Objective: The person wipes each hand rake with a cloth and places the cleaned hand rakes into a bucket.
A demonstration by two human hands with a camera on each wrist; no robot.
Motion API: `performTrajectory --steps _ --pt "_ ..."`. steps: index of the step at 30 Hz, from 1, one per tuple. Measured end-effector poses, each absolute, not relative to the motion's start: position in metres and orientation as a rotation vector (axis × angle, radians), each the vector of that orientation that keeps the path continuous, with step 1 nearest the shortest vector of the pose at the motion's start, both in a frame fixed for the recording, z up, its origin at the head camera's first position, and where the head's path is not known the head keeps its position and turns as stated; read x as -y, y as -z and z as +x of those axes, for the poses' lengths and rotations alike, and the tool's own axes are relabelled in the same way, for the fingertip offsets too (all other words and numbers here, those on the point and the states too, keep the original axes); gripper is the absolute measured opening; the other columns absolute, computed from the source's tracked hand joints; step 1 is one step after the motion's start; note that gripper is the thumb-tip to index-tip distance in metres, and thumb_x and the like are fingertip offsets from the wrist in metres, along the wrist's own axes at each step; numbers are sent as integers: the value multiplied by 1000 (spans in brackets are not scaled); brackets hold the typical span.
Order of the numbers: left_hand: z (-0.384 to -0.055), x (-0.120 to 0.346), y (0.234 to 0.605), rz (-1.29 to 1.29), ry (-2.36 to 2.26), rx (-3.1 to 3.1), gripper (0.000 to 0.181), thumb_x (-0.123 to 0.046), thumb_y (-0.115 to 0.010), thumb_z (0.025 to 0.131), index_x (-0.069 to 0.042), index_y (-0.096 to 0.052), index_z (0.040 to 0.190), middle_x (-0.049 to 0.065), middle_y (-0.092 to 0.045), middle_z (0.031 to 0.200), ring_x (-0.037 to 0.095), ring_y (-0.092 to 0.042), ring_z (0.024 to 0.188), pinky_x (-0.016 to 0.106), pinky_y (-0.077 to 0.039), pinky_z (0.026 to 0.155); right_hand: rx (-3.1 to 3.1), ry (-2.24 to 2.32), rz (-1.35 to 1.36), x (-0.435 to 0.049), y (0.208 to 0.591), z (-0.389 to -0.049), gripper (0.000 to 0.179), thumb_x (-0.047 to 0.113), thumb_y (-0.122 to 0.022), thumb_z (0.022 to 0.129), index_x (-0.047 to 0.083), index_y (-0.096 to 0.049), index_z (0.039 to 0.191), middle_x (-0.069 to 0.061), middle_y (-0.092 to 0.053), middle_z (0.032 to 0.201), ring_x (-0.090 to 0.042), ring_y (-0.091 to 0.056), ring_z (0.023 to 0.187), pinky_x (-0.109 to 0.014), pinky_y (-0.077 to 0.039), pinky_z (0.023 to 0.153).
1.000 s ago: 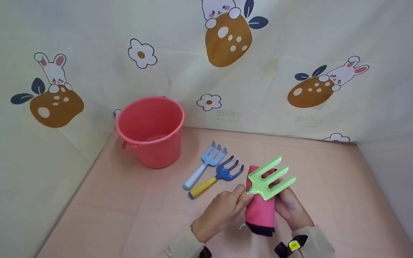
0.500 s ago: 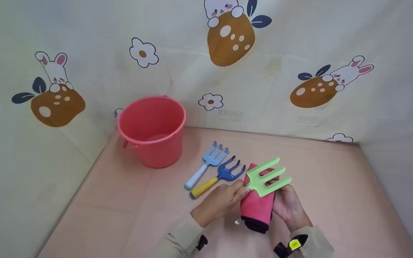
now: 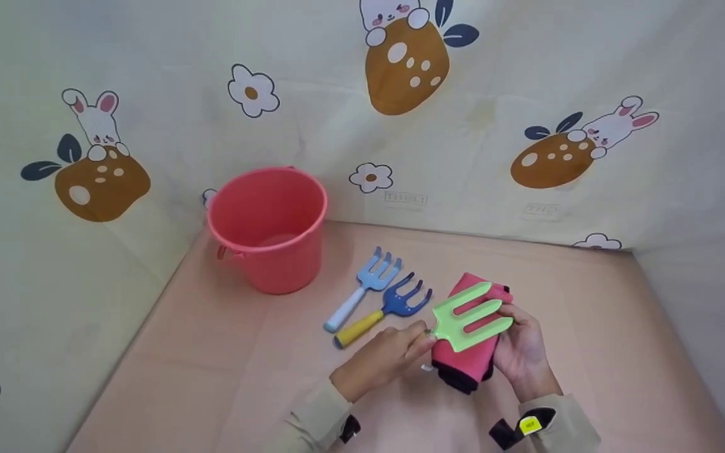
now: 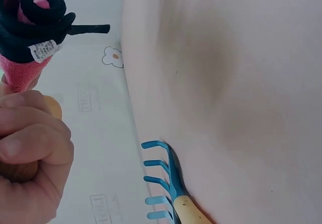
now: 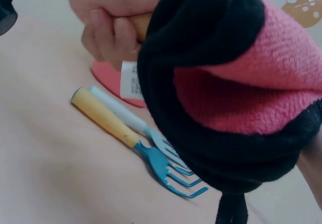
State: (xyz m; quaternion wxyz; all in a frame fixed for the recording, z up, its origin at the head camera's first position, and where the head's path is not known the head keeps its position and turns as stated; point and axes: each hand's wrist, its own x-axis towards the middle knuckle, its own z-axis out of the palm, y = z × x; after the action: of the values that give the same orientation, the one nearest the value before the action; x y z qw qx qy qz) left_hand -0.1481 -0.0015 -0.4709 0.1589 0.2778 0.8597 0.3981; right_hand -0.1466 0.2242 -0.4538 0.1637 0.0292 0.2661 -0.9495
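Observation:
My left hand (image 3: 384,357) grips a green three-tined hand fork (image 3: 452,326) by its wooden handle (image 4: 19,171), the tines pointing up and right. My right hand (image 3: 523,349) holds a folded pink cloth (image 3: 466,362) with black edging behind and under the fork's head. Its fingers are partly hidden by the cloth and tines. Contact between cloth and metal is likely from the overlap, but I cannot tell exactly where. In the right wrist view the cloth (image 5: 287,48) looks fluffy and folded over, with a white label (image 5: 131,80) beside it.
A blue hand rake (image 3: 400,303) with a yellow handle and a light blue fork (image 3: 375,277) lie side by side left of the hands. Behind them stands a red bucket (image 3: 284,270). A printed sheet (image 3: 312,126) rises at the back of the pinkish surface (image 3: 211,377).
The cloth and my right hand have shifted slightly up and right behind the fork, and the cloth is now tilted. The fork stays nearly in place in my left hand.

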Motion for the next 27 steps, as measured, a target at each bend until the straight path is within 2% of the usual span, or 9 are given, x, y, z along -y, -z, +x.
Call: performTrajectory --steps 8,13,21,27 --pt "-148 6 473 865 -1174 -2484 42 -52 -25 98 -19 -51 96 -8 -33 62 4 -33 53 18 -28 49 -710 2726 71 -234 444 -149 21 16 -21 101 14 -35 116 -2 -49 117 -14 -47 110 -31 -40 97" --pt "-148 7 475 883 -1183 -2483 42 -52 -25 99 -19 -52 99 -8 -33 62 3 -34 54 18 -28 49 -777 2734 99 -242 440 -149 23 17 -23 101 17 -27 124 1 -46 122 -12 -46 113 -31 -40 97" --pt "-148 7 481 894 -1213 -2492 39 -46 -27 100 -16 -46 85 -9 -32 61 2 -31 53 17 -25 48 -845 2748 3 -259 437 -149 25 13 -23 101 12 -34 123 1 -48 126 -10 -47 118 -28 -40 100" --pt "-147 10 481 879 -1237 -2494 35 -43 -31 100 -15 -51 90 -9 -33 61 2 -33 54 16 -27 50 -944 2738 -34 -276 434 -150 28 15 -26 102 15 -24 130 2 -42 126 -11 -46 116 -28 -40 99"
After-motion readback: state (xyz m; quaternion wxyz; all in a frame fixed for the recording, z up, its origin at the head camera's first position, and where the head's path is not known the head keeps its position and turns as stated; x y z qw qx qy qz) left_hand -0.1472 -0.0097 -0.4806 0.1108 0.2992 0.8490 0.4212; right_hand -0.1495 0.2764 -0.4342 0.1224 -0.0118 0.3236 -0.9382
